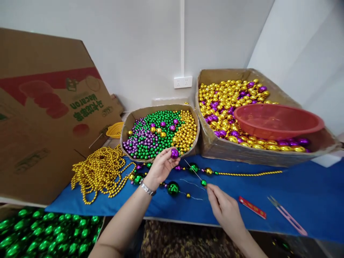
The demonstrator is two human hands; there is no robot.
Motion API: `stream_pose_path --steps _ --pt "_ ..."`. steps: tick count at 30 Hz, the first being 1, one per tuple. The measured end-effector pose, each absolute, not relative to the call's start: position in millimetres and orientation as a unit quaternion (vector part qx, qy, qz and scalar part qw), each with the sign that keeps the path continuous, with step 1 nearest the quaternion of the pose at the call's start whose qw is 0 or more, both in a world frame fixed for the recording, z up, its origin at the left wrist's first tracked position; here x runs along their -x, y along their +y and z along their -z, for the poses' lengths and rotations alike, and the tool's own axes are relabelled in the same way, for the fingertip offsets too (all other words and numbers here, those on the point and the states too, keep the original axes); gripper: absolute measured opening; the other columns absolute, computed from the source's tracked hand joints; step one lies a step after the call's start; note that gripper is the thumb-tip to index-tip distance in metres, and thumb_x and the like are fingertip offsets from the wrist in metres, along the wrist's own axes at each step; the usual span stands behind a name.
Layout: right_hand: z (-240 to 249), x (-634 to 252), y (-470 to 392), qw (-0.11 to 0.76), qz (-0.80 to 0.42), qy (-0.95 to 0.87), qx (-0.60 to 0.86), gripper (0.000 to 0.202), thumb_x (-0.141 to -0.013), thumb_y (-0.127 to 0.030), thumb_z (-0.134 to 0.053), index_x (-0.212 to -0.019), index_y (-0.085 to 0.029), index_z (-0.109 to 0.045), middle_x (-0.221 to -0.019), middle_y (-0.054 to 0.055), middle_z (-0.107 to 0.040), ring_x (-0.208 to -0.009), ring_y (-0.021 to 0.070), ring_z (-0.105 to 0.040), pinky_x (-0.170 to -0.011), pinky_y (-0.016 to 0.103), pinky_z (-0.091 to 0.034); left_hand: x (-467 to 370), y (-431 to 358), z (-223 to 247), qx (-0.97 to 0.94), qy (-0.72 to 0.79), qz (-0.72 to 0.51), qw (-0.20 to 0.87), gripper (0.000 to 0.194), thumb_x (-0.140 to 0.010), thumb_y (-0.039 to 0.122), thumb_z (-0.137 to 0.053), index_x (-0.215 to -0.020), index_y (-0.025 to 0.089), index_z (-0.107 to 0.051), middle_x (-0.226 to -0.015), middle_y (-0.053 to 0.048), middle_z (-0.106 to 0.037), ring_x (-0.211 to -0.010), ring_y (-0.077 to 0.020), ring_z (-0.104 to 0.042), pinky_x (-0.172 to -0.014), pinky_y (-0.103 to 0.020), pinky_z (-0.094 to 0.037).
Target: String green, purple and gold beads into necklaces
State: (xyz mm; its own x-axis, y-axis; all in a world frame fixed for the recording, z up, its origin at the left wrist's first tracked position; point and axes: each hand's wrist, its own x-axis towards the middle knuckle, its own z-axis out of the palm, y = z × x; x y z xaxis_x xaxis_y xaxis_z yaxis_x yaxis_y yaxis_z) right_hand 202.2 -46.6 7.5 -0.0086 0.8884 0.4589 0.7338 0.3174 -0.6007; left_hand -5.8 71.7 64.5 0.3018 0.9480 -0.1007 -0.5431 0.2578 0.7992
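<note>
A shiny purple bead (175, 153) is pinched in the fingertips of my left hand (160, 166), just over the front rim of the box of small beads. My right hand (222, 205) is closed at the lower end of a thin needle (194, 170), which points up and left toward the purple bead but stays apart from it. A green bead (204, 183) sits on the needle close to my right fingertips. Below lies a partly strung garland with a large green bead (173, 188), a small gold bead (188, 195) and loose thread.
Behind my hands stands a cardboard box (124, 143) of green, purple and gold beads. At right, a larger box (215, 147) bears a red basin (279, 123). Gold bead strands (99, 172), a red packet (252, 207) and pink thread snips (288, 216) lie on the blue cloth (188, 211).
</note>
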Motion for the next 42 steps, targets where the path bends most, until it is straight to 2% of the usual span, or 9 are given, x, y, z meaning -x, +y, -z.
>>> stream_pose_path --steps 6,13,17,21,24,27,30,36,42 --pt "-7 -201 -47 0.415 -0.057 -0.718 0.556 0.027 -0.095 -0.029 -0.038 -0.097 -0.016 -0.062 -0.091 0.01 -0.072 -0.077 0.0186 -0.07 -0.07 0.026 -0.055 7 59 -63 -0.337 0.31 -0.501 0.734 0.026 -0.079 0.025 -0.065 -0.102 0.013 -0.061 -0.095 -0.008 -0.066 -0.073 -0.0148 -0.066 -0.062 -0.022 -0.052" --pt "-2 -202 -44 0.417 -0.033 -0.723 0.55 0.027 -0.095 -0.028 -0.038 -0.1 -0.016 -0.062 -0.091 0.008 -0.072 -0.079 0.0183 -0.07 -0.07 0.025 -0.055 4 46 -53 -0.343 0.323 -0.481 0.739 0.027 -0.079 0.028 -0.065 -0.103 0.017 -0.06 -0.091 -0.005 -0.064 -0.072 -0.0155 -0.066 -0.063 -0.025 -0.052" --pt "-3 -197 -37 0.411 0.0 -0.734 0.54 0.028 -0.095 -0.026 -0.037 -0.103 -0.016 -0.063 -0.093 0.007 -0.072 -0.082 0.0166 -0.07 -0.074 0.024 -0.054 -3 32 -46 -0.387 0.339 -0.42 0.747 0.025 -0.078 0.032 -0.066 -0.097 0.016 -0.062 -0.09 -0.005 -0.062 -0.067 -0.0132 -0.063 -0.051 -0.019 -0.046" --pt "-5 -187 -25 0.372 0.06 -0.757 0.534 0.034 -0.097 -0.023 -0.031 -0.104 -0.016 -0.063 -0.092 0.006 -0.072 -0.08 0.0137 -0.069 -0.073 0.021 -0.052 -15 19 -40 -0.433 0.368 -0.377 0.732 0.03 -0.075 0.039 -0.068 -0.093 0.016 -0.062 -0.088 -0.004 -0.06 -0.063 -0.0104 -0.059 -0.041 -0.015 -0.038" --pt "-6 -179 -20 0.349 0.089 -0.766 0.533 0.035 -0.096 -0.021 -0.032 -0.101 -0.016 -0.065 -0.079 0.005 -0.072 -0.069 0.014 -0.067 -0.065 0.022 -0.049 -22 19 -36 -0.439 0.401 -0.388 0.704 0.038 -0.068 0.041 -0.073 -0.095 0.017 -0.063 -0.075 -0.001 -0.058 -0.059 -0.0098 -0.056 -0.038 -0.015 -0.033" --pt "-7 -175 -17 0.327 0.112 -0.773 0.532 0.033 -0.094 -0.02 -0.034 -0.099 -0.017 -0.067 -0.069 0.004 -0.07 -0.062 0.0138 -0.064 -0.062 0.022 -0.045 -24 32 -36 -0.404 0.433 -0.435 0.678 0.035 -0.062 0.041 -0.077 -0.08 0.015 -0.061 -0.066 0.001 -0.056 -0.052 -0.0079 -0.052 -0.035 -0.014 -0.027" --pt "-10 -174 -13 0.31 0.12 -0.774 0.538 0.034 -0.094 -0.02 -0.034 -0.1 -0.018 -0.067 -0.075 0.005 -0.071 -0.066 0.0132 -0.064 -0.064 0.021 -0.043 -21 45 -42 -0.366 0.427 -0.476 0.676 0.035 -0.06 0.041 -0.078 -0.073 0.014 -0.059 -0.069 0.0 -0.058 -0.051 -0.0069 -0.051 -0.036 -0.015 -0.028" --pt "-22 -169 11 0.264 0.117 -0.764 0.577 0.031 -0.093 -0.018 -0.038 -0.11 -0.019 -0.064 -0.081 0.005 -0.071 -0.072 0.0144 -0.065 -0.063 0.022 -0.042 -22 47 -50 -0.35 0.399 -0.477 0.701 0.034 -0.068 0.044 -0.073 -0.081 0.015 -0.061 -0.076 -0.001 -0.059 -0.053 -0.0064 -0.051 -0.038 -0.015 -0.031" --pt "-41 -149 45 0.192 0.11 -0.789 0.573 0.032 -0.086 -0.015 -0.05 -0.118 -0.018 -0.059 -0.077 0.006 -0.069 -0.07 0.0183 -0.065 -0.057 0.024 -0.042 -30 56 -46 -0.282 0.413 -0.447 0.741 0.035 -0.064 0.045 -0.074 -0.073 0.015 -0.059 -0.056 0.004 -0.05 -0.044 -0.0073 -0.047 -0.036 -0.016 -0.028"
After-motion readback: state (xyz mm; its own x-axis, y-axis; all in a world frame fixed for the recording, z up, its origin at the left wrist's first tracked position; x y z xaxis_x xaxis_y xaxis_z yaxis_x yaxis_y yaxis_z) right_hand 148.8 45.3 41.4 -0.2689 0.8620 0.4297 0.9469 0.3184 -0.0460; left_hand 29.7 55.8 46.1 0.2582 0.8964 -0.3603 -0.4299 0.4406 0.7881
